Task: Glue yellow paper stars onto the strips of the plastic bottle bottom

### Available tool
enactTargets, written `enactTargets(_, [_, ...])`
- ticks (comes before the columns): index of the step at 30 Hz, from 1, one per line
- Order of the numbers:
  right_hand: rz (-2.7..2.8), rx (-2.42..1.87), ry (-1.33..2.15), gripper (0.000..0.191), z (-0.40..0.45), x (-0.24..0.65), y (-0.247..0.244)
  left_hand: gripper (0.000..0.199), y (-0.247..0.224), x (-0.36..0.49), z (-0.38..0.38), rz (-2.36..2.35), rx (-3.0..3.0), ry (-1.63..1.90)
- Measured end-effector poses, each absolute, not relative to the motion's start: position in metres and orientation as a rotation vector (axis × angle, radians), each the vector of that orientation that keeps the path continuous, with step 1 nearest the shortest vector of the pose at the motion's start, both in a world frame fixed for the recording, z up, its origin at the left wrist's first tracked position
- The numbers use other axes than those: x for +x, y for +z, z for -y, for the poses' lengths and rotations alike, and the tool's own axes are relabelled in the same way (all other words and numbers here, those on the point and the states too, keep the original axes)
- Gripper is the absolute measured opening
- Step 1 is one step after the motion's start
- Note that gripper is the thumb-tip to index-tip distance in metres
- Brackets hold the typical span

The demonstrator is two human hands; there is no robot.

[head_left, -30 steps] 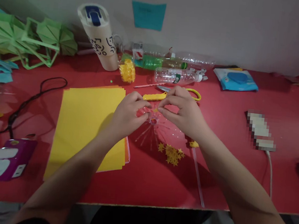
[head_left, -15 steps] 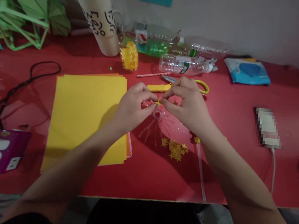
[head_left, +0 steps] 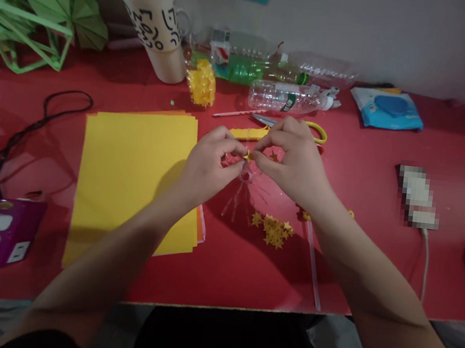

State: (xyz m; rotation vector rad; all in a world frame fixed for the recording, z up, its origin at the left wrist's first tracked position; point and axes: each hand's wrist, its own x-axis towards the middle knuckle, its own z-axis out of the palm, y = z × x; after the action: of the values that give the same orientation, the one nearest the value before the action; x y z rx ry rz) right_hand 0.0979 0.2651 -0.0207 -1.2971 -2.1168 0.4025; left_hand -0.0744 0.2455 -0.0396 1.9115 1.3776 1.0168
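Observation:
Between my fingertips is a small yellow paper star (head_left: 248, 156). My left hand (head_left: 213, 161) pinches its left side, and the fingers of my right hand (head_left: 295, 155) are closed at its right side. Just beneath the star is a clear plastic bottle piece (head_left: 245, 175) with a round mouth and ribbed sides, partly hidden by my hands. A pile of small yellow paper stars (head_left: 274, 231) lies on the red table nearer to me. Right of the pile lies a clear straw-like stick (head_left: 313, 268) with a yellow piece at its top.
A stack of yellow paper (head_left: 132, 174) lies left of my hands. Behind them are a yellow comb-like strip (head_left: 248, 134), yellow-handled scissors (head_left: 318, 130), a pencil (head_left: 234, 113), clear bottles (head_left: 274, 96) and a tall cup (head_left: 159, 39). A wipes pack (head_left: 389, 110) and a blurred phone-like object (head_left: 419, 196) are at right.
Both hands stay at nearly the same place above the bottle piece, with the star turned slightly between the fingertips. The whole view has shifted a little.

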Motion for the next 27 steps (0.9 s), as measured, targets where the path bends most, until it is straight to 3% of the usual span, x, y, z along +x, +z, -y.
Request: enactTargets(27, [2.135,-1.24,0.309,0.008,-0.2611,0.1003,-0.0169,0.005,-0.045,-0.073,-0.247,-1.398,1.875,1.087])
